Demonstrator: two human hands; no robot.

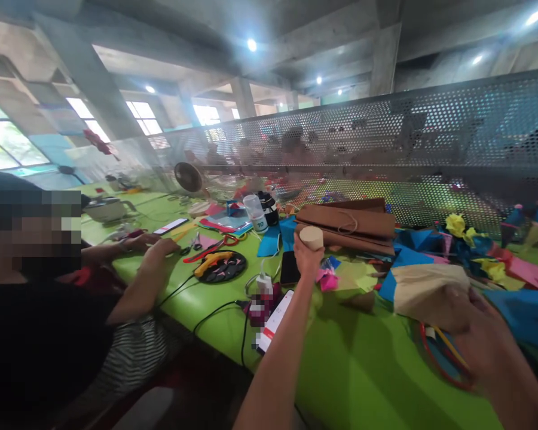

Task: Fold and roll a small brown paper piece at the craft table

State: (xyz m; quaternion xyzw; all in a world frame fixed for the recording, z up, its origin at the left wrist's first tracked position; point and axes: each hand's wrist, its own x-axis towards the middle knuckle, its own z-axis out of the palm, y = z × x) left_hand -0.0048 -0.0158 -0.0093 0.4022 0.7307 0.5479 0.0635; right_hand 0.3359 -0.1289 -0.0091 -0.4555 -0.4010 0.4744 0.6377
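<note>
While your left hand (308, 254) is raised over the green surface (358, 370), its grip is closed around a small tan roll (311, 237), held upright above a dark phone (290, 267). Your right hand (479, 328) sits lower at the right, fingers pinched shut on the edge of a tan paper piece (424, 288) that rests among blue and yellow paper scraps (475, 248); the hand is blurred, so how much of the paper it covers is hard to say. Behind the roll lies a folded brown bag (347, 222). At the left, another person's hands (155, 243) rest on the surface near scissors (196, 243) and a black plate (222, 267).
</note>
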